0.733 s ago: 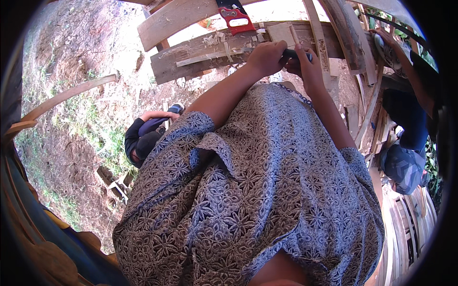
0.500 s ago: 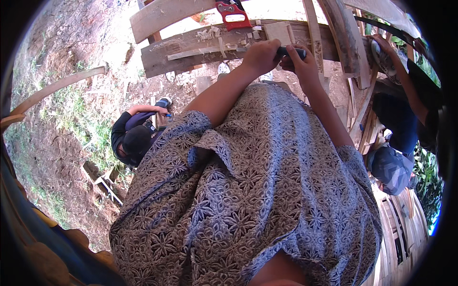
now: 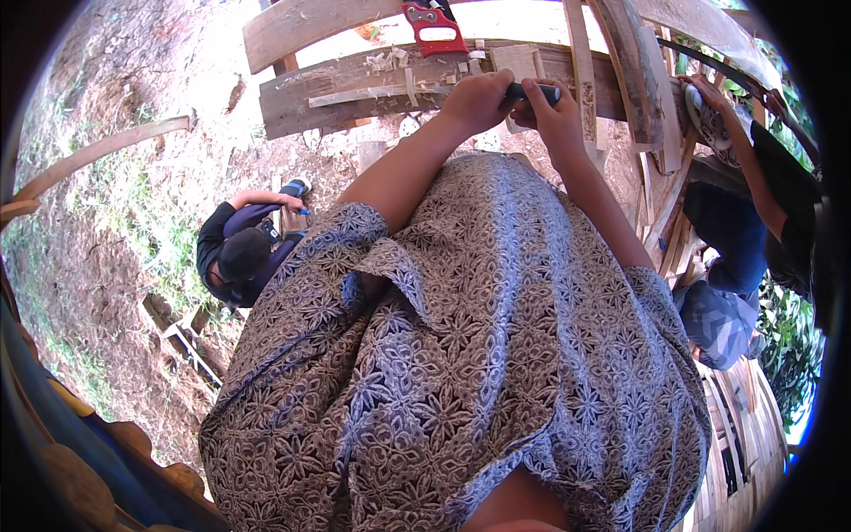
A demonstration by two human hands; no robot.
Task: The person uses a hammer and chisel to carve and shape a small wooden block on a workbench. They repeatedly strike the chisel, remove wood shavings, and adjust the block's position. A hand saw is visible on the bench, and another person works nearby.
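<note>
My left hand (image 3: 480,100) is closed, fist-like, around one end of a dark cylindrical handle (image 3: 523,91). The fingers of my right hand (image 3: 552,113) grip the other end, thumb along its top. What the handle belongs to is hidden by my hands. Both hands are over the near edge of a wooden plank (image 3: 292,106). Just beyond them on the plank lies a flat square wood block (image 3: 519,62). To their left are a thin light wood strip (image 3: 355,95) and scattered wood chips (image 3: 387,60).
A red-handled saw (image 3: 434,34) rests at the far side, by another plank (image 3: 310,31). Upright boards (image 3: 629,80) stand to the right. One person (image 3: 244,253) crouches on the left; another person (image 3: 727,310) is at the right. A curved wooden piece (image 3: 106,160) juts in at left.
Both hands and the handle have shifted slightly left and still grip it. The crouching person at left appears a little further left.
</note>
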